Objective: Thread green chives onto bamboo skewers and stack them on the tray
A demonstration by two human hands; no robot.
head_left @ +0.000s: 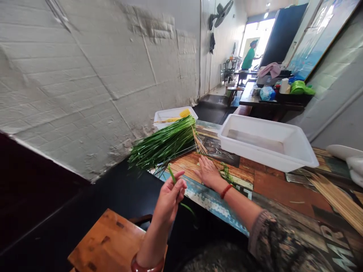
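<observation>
My left hand [169, 196] is raised in front of the table edge, fingers closed around a thin strand of garlic chive [171, 174] whose other end dangles below. On the tabletop, my right hand [209, 173] lies with its fingers stretched out, close to the lower ends of some bamboo skewers [199, 141]; whether the fingertips touch them I cannot tell. A large pile of garlic chives [164, 141] rests left of it, with the skewers leaning at its right end. Green scraps [226, 173] lie beside my right wrist.
A white plastic tub [266, 158] stands at the right. Behind the chives, a white tray [161, 115] holds yellow skewered pieces [185, 113]. More bamboo skewers [337, 194] lie at far right. A wooden stool [109, 241] is at lower left. One person in green [248, 58] stands far back.
</observation>
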